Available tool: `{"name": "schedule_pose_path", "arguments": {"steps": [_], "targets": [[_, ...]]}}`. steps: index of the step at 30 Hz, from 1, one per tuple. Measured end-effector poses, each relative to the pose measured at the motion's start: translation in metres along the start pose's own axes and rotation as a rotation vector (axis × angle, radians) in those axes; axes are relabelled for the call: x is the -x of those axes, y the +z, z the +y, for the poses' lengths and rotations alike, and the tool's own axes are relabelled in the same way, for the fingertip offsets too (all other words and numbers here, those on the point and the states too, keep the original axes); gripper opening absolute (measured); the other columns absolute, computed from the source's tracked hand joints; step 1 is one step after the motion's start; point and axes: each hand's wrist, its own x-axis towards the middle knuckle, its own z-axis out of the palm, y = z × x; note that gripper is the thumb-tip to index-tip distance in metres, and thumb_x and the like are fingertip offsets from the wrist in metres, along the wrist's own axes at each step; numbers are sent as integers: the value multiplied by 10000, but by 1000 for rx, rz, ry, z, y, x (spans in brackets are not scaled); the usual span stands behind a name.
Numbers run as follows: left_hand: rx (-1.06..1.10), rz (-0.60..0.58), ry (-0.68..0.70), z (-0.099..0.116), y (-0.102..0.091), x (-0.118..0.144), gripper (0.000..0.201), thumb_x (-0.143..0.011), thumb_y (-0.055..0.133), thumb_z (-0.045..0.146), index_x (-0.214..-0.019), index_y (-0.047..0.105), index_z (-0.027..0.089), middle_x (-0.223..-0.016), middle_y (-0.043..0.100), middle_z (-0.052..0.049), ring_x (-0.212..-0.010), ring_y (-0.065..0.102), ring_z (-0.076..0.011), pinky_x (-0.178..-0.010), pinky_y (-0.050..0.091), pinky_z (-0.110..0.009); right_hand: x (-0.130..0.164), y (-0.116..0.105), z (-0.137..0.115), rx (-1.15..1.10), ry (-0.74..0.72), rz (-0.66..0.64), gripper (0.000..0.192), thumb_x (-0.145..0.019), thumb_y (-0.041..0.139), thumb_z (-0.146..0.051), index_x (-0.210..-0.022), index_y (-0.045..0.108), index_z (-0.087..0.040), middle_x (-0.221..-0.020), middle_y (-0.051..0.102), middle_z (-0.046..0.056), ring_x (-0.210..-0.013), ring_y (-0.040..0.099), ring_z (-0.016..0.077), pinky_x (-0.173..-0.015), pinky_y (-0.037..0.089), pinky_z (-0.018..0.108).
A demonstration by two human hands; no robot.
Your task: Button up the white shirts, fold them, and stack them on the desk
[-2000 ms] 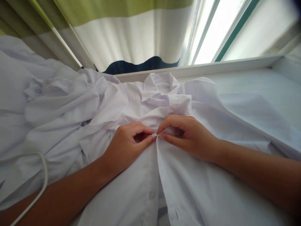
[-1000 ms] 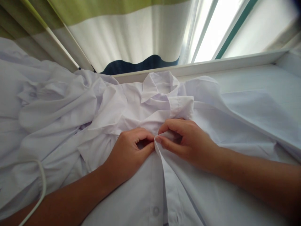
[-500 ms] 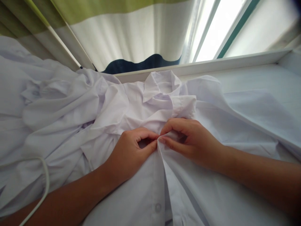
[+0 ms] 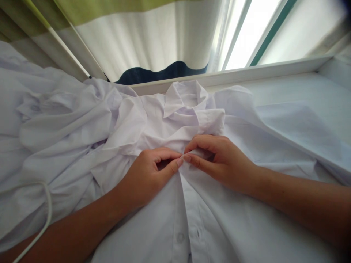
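Note:
A white collared shirt (image 4: 153, 226) lies spread in front of me, its collar (image 4: 186, 96) pointing away. My left hand (image 4: 149, 175) pinches the front edge between thumb and fingers near the middle of the chest. Right beside it, my right hand (image 4: 219, 157) is closed on the overlapping front edge, and the fingertips of both hands meet. Whatever lies between the fingertips, such as a button, is hidden. Lower down, a button (image 4: 180, 237) shows on the left front strip, and a buttonhole (image 4: 198, 233) on the right one.
More crumpled white cloth (image 4: 63, 120) is heaped on the left. A white cord (image 4: 48, 208) curves over my left forearm. Behind stand a white raised edge (image 4: 233, 76), a green, white and navy curtain (image 4: 137, 40) and a bright window (image 4: 246, 33).
The right front edge has been drawn left over the left strip, and my left thumb now presses on it. The buttonhole has come into sight. The view has shifted slightly.

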Motion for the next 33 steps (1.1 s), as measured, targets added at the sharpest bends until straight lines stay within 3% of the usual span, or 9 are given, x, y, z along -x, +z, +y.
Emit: {"name": "schedule_pose_path", "arguments": {"steps": [8,15,19,28,33], "targets": [[6,2,-15,0,0,0,221,-931,609,336,-1021,794,257,-1046,768,-25,-929,703,-200,-799,557,-296,0,-3,-3,33,24,-21,83,-840,629,-223,-835,705,-189,-747,690,-6,-646,565,118,-634,390,250],[38,29,-46,-1,1,0,209,-909,639,339,-1009,797,245,-1021,777,-31,-928,711,-208,-811,564,-307,3,-3,-9,213,71,15,111,-830,658,-294,-788,699,-200,-708,678,6,-663,581,147,-665,395,285],[75,34,-54,-1,2,0,209,-902,649,338,-1011,797,239,-1024,778,-35,-926,715,-210,-823,565,-311,5,-3,-13,268,81,-39,155,-850,639,-308,-761,721,-212,-680,682,8,-641,588,151,-689,403,304],[88,45,-69,0,2,1,216,-902,646,336,-1032,795,248,-1051,776,-31,-959,713,-216,-843,554,-307,5,-3,-17,169,253,-115,203,-874,632,-337,-782,771,-221,-688,716,4,-605,599,139,-571,369,273],[112,59,-81,2,2,2,232,-902,640,334,-1032,789,214,-1046,774,-45,-958,709,-214,-844,553,-299,6,-2,-18,79,257,-67,164,-867,647,-308,-804,769,-217,-724,729,-5,-645,627,135,-595,398,253]]}}
